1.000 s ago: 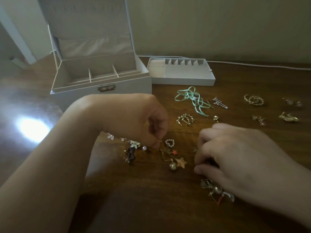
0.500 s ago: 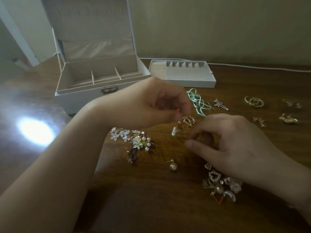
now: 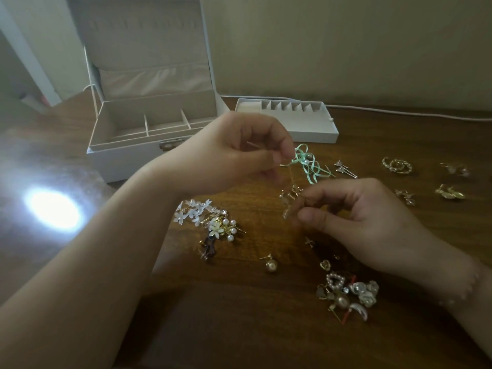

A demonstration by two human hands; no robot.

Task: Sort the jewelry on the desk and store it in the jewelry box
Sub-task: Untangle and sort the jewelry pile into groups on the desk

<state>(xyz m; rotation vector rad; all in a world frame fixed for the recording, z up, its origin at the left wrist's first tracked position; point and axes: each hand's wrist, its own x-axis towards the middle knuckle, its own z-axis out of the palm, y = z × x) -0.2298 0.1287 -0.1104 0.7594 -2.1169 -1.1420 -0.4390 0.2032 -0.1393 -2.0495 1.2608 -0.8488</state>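
Observation:
A white jewelry box (image 3: 127,155) stands open at the back left, its lid upright and its compartments bare. Its removable white tray (image 3: 314,129) lies to the right of it. Above the desk's middle, my left hand (image 3: 234,153) pinches the top of a dangling gold earring (image 3: 290,198). My right hand (image 3: 356,219) pinches the lower part of the same earring. Below my hands lie a white flower and pearl cluster (image 3: 210,222), a single pearl earring (image 3: 271,265) and a heap of pearl and gold pieces (image 3: 346,294).
A mint green ribbon piece (image 3: 308,166) lies behind my hands. Silver studs (image 3: 344,168), gold hoops (image 3: 396,165) and other gold earrings (image 3: 450,193) are spread at the right. A white cable (image 3: 399,113) runs along the wall. A bright glare spot (image 3: 53,211) shines at the left.
Both hands rose from the desk and came together, lifting the gold earring between them. The flower cluster and the heap at the lower right are now uncovered.

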